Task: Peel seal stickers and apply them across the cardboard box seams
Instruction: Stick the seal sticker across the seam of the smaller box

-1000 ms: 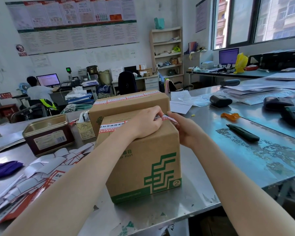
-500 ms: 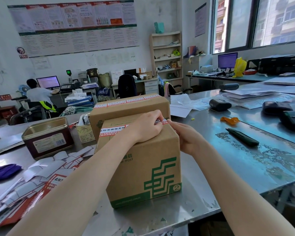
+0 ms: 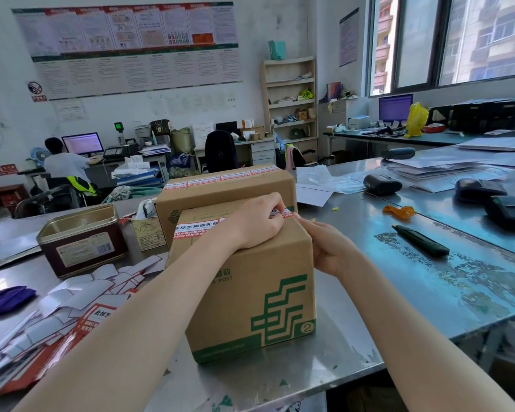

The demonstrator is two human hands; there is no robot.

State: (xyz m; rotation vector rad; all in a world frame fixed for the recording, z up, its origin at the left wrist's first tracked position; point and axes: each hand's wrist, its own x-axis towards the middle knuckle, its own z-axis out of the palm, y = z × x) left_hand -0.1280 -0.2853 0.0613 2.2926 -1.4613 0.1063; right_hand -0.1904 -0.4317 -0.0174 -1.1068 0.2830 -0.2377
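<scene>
The red-and-white seal sticker [image 3: 197, 230], running nine to three across the brown cardboard box [image 3: 250, 286], is pressed by the left hand [image 3: 250, 224]'s curled fingers; the right hand [image 3: 329, 248] is cupped against the three-o'clock side, grasping nothing.

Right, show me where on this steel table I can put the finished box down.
Bare steel lies right of the near box, between the right hand and the black knife. A narrower bare strip runs along the table's front edge. The left is crowded: sticker backings, metal tin.
</scene>
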